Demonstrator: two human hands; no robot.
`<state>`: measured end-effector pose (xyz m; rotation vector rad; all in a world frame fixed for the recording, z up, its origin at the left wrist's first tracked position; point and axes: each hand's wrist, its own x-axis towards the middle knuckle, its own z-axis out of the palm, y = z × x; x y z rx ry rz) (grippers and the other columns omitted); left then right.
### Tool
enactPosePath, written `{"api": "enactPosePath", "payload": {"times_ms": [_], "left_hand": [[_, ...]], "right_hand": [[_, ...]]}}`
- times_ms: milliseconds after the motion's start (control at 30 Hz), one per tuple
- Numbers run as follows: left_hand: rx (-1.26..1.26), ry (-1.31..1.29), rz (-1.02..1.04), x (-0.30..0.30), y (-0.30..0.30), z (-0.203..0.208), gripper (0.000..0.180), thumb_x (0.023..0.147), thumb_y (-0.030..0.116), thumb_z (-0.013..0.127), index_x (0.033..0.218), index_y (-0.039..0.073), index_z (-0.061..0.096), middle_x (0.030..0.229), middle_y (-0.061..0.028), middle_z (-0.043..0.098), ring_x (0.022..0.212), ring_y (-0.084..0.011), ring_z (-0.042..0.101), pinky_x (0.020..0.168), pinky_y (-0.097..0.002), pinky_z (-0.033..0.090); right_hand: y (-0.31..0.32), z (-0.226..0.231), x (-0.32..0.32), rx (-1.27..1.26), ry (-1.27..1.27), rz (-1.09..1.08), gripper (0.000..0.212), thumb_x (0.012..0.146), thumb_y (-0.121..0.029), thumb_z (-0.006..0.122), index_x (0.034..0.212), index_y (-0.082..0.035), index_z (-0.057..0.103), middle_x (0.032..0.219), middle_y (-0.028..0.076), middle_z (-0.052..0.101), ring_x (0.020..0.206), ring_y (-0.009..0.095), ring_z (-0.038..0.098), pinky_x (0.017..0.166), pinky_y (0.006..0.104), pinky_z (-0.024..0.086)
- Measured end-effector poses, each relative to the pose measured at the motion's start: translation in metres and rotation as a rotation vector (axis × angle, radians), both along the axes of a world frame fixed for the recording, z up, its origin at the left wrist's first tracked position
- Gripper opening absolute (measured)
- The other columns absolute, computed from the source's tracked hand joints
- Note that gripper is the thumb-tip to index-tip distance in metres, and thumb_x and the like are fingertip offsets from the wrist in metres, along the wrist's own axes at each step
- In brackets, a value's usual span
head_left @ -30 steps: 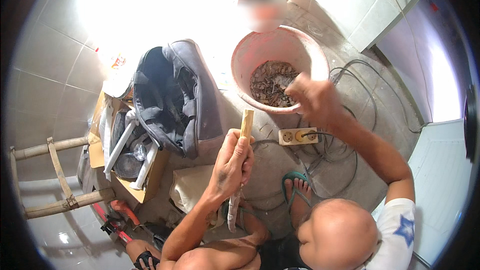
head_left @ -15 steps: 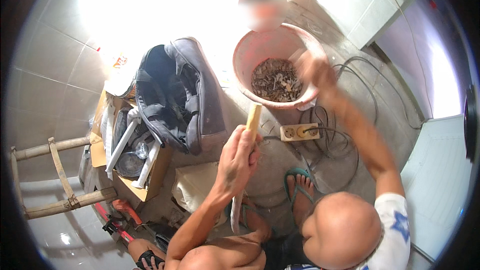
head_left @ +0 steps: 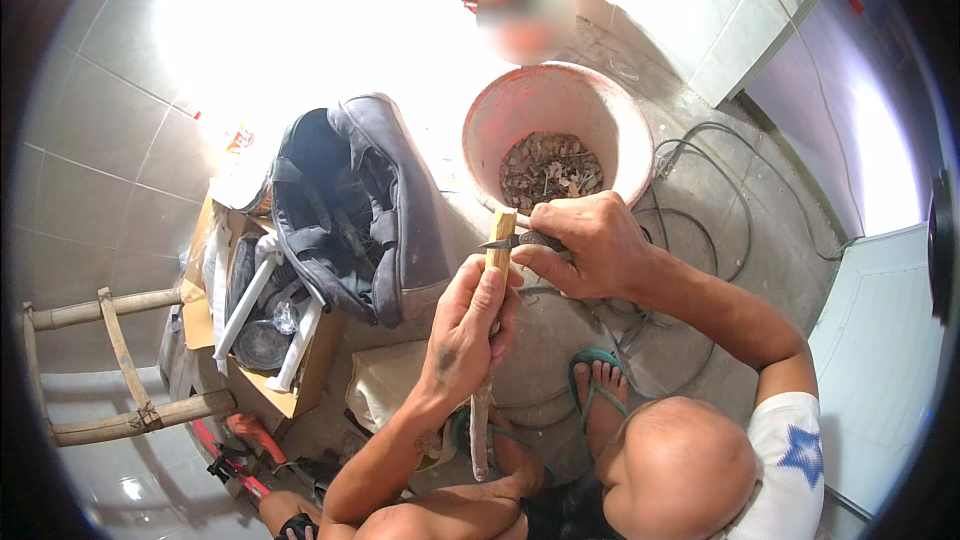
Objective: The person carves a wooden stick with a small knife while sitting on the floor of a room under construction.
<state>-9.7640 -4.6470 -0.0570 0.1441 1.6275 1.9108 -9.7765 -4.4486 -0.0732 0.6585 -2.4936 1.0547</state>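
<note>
My left hand (head_left: 463, 320) is wrapped around a wooden stick (head_left: 503, 224). The stick's top end is pale and bare, while its grey, bark-covered lower part (head_left: 480, 435) hangs below the fist. A small dark-bladed knife (head_left: 508, 241) lies crosswise against the pale end, just above my left thumb. My right hand (head_left: 595, 245) is closed around the knife's handle, which its fingers partly cover. Just beyond both hands stands a pinkish-white bucket (head_left: 482, 130). Brown shavings or scraps (head_left: 552, 162) cover its bottom.
An open dark bag (head_left: 425, 250) and a cardboard box (head_left: 300, 398) of mixed items sit at left. A wooden ladder (head_left: 135, 290) lies beyond them, with an orange-handled tool (head_left: 255, 435) nearby. Black cables (head_left: 745, 230) loop at right. Green sandals (head_left: 582, 377) are below.
My right hand has come back from over the bucket to the stick, and the knife now rests across its pale end. My left hand keeps hold of the stick.
</note>
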Motion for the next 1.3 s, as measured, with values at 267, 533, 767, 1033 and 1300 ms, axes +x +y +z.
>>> {"api": "enactPosePath", "payload": {"times_ms": [267,533,767,1033,1300], "left_hand": [[-0.073,-0.048,0.062,0.018,-0.019,-0.004,0.034,0.103,0.038,0.042,0.100,0.006,0.052,0.065,0.0048,0.041,0.048,-0.0018,0.033,0.041,-0.0177,0.028],[0.028,-0.002,-0.016,0.001,-0.005,-0.001,0.032,0.105,0.038,0.036,0.102,0.008,0.047,0.062,0.0025,0.039,0.044,-0.0038,0.034,0.039,-0.0199,0.031],[-0.016,0.006,0.079,0.012,-0.001,-0.003,0.032,0.105,0.036,0.038,0.097,0.007,0.049,0.065,0.0026,0.042,0.049,-0.0036,0.036,0.041,-0.0187,0.031],[-0.083,0.035,0.100,0.007,0.014,-0.010,0.032,0.104,0.037,0.039,0.099,0.008,0.050,0.064,0.0050,0.037,0.045,-0.0035,0.033,0.037,-0.0203,0.029],[0.083,-0.213,0.103,-0.005,-0.009,-0.008,0.034,0.103,0.038,0.036,0.107,0.006,0.048,0.069,0.0000,0.043,0.045,-0.0056,0.036,0.041,-0.0209,0.034]], "right_hand": [[0.138,-0.007,-0.065,0.184,-0.253,-0.922,0.014,0.090,-0.014,0.057,0.086,-0.006,0.067,0.070,0.013,0.064,0.059,0.027,0.064,0.051,0.0353,0.048],[-0.001,0.008,0.005,0.041,-0.042,-0.147,0.034,0.092,-0.034,0.062,0.080,-0.002,0.058,0.063,0.015,0.056,0.056,0.034,0.061,0.049,0.0380,0.047],[-0.011,0.002,0.007,0.046,0.044,-0.089,0.035,0.090,-0.033,0.064,0.076,-0.002,0.056,0.058,0.013,0.054,0.050,0.029,0.060,0.045,0.0378,0.047],[0.089,-0.086,-0.070,0.326,0.144,-0.502,0.036,0.092,-0.037,0.059,0.076,-0.005,0.060,0.059,0.011,0.058,0.049,0.024,0.058,0.046,0.0397,0.046],[0.052,0.000,-0.034,-0.014,0.070,-0.320,0.038,0.094,-0.034,0.058,0.076,0.000,0.059,0.063,0.017,0.061,0.056,0.031,0.064,0.051,0.0393,0.049]]}}
